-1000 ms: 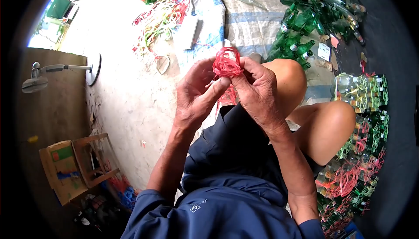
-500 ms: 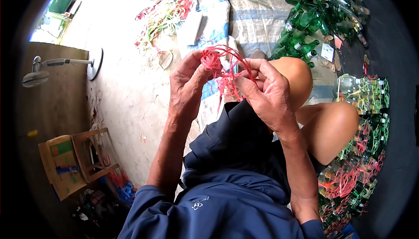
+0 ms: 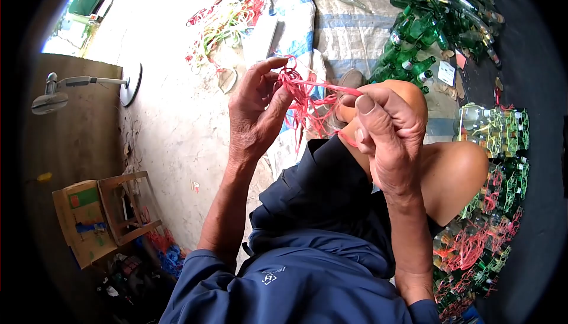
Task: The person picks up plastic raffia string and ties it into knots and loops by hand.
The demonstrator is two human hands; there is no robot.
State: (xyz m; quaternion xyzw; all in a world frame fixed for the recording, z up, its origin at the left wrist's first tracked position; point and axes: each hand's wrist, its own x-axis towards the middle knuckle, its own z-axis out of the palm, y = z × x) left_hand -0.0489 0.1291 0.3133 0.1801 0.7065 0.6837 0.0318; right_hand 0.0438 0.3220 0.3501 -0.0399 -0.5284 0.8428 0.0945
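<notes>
A tangled bundle of red plastic twine (image 3: 303, 100) hangs in front of my lap. My left hand (image 3: 260, 100) grips its knotted upper part between thumb and fingers. One strand runs taut to the right, pinched between the thumb and fingers of my right hand (image 3: 390, 129). Loose loops of the twine dangle below, between the two hands. A short red end also shows beneath my right hand, over my knee.
Green glass bottles (image 3: 417, 34) lie at the upper right, with clear ones behind them. String-tied bottles (image 3: 494, 129) are stacked at the right. More twine (image 3: 222, 22) is heaped ahead on the floor. A cardboard box (image 3: 86, 223) and a standing fan (image 3: 50, 96) are at the left.
My right hand has moved right and down, drawing a strand straight out of the bundle. The bundle has loosened and hangs in more open loops from my left hand.
</notes>
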